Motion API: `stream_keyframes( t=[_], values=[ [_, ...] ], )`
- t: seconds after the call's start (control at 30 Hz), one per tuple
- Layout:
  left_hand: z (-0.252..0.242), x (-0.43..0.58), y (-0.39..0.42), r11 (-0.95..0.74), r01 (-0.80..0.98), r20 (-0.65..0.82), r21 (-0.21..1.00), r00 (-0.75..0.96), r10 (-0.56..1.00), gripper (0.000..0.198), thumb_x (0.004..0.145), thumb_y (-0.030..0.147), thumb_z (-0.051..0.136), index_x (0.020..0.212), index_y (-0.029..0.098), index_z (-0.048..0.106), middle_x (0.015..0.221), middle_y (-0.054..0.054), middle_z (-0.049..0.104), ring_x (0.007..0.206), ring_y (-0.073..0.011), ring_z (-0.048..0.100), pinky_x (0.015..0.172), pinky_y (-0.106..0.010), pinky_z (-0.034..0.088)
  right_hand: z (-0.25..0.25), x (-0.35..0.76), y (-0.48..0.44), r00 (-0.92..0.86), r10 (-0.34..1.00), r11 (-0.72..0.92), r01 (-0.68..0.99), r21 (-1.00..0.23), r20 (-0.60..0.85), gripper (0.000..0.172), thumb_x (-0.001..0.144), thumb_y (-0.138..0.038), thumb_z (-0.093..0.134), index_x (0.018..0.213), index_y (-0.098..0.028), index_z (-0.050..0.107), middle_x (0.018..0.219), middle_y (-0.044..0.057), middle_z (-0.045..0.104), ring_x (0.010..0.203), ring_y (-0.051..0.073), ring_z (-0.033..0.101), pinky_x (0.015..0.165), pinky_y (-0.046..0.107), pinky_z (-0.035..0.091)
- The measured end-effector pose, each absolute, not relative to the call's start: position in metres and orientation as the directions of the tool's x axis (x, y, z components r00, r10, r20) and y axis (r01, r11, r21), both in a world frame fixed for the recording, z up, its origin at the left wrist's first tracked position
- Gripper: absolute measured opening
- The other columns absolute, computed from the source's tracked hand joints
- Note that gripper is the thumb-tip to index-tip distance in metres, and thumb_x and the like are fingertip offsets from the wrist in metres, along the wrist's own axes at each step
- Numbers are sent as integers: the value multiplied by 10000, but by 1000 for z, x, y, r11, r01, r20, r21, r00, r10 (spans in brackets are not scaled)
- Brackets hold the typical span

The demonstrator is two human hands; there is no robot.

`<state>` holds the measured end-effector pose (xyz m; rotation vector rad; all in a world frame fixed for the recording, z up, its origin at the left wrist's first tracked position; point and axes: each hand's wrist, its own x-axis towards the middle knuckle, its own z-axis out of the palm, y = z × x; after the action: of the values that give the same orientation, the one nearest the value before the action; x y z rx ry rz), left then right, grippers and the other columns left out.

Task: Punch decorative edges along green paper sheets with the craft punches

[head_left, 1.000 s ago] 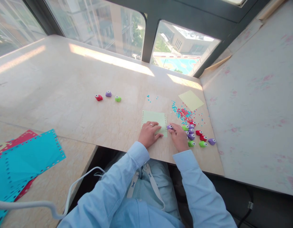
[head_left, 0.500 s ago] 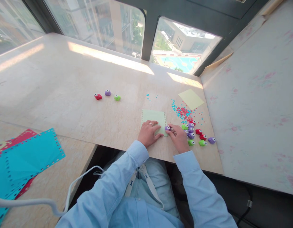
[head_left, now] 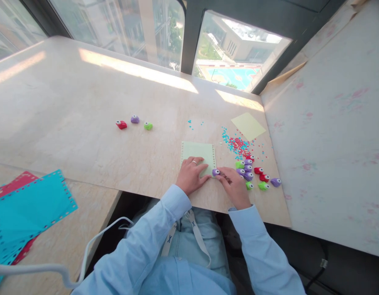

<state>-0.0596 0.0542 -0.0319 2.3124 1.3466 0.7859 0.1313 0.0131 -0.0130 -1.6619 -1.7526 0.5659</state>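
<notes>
A pale green sheet of paper (head_left: 197, 150) lies on the table, with punched holes along its left and right edges. My left hand (head_left: 192, 175) rests on its near part, fingers spread and a ring on one of them. At the sheet's lower right edge is a small purple paper punch (head_left: 215, 172) with a white and dark round top. The fingers of my right hand (head_left: 235, 187) are closed on this punch. Just right of that hand sit several more punches in purple, green and red (head_left: 264, 178), some partly hidden behind it.
Red and blue paper bits (head_left: 238, 144) are scattered beyond my right hand, near a pale yellow sheet (head_left: 248, 126). Three punches (head_left: 134, 119) stand farther left. Blue punched paper (head_left: 32, 205) lies over red sheets at the left, by a white cable (head_left: 88, 246). A wall (head_left: 330, 164) bounds the right side.
The purple punch in my right hand has slid down the sheet's right edge towards its near corner. My left hand stays on the paper. The view has shifted slightly.
</notes>
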Motion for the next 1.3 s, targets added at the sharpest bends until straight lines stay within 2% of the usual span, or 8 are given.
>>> stream_keyframes(
  t=[0.13,0.23,0.43,0.9,1.07,1.3],
  values=[
    [-30,-61,53,-496,671,293,551,401,868,287,807,400,707,1044,239,692,1237,-86,623,1121,-293,522,898,-460,436,-12,132,11,40,992,57,701,-711,118,324,883,-430,591,1075,-212,732,1070,105,679,881,227,660,739,375,562],
    [-29,-62,53,-499,662,292,558,406,866,277,811,390,703,1040,236,687,1237,-87,621,1115,-295,522,893,-464,437,-10,133,7,45,993,50,701,-712,113,321,886,-422,593,1089,-215,729,1035,92,685,826,208,659,728,363,558],
    [-25,-63,52,-499,643,282,580,417,864,263,816,359,696,1044,230,677,1237,-91,617,1113,-288,517,896,-462,434,-8,133,3,63,990,43,719,-694,127,282,882,-416,603,1055,-242,740,1000,72,710,842,209,667,739,356,564],
    [-25,-63,52,-495,638,265,589,426,865,281,813,356,697,1064,231,673,1247,-83,618,1126,-289,511,889,-456,427,-3,129,11,79,990,22,726,-688,115,283,862,-423,632,1030,-216,728,985,84,706,749,190,666,660,333,576],
    [-25,-63,51,-492,643,263,587,424,867,275,813,358,692,1058,234,677,1248,-83,618,1130,-289,514,892,-457,423,-5,133,8,74,991,24,718,-696,111,284,866,-414,629,1046,-218,727,1018,91,712,797,202,678,701,348,579],
    [-24,-64,50,-513,642,278,570,436,856,270,816,360,682,1053,230,677,1242,-80,625,1132,-286,525,882,-456,423,-5,138,9,28,991,65,741,-668,128,261,881,-407,603,1019,-236,744,1037,83,740,964,245,685,871,417,557]
  ],
)
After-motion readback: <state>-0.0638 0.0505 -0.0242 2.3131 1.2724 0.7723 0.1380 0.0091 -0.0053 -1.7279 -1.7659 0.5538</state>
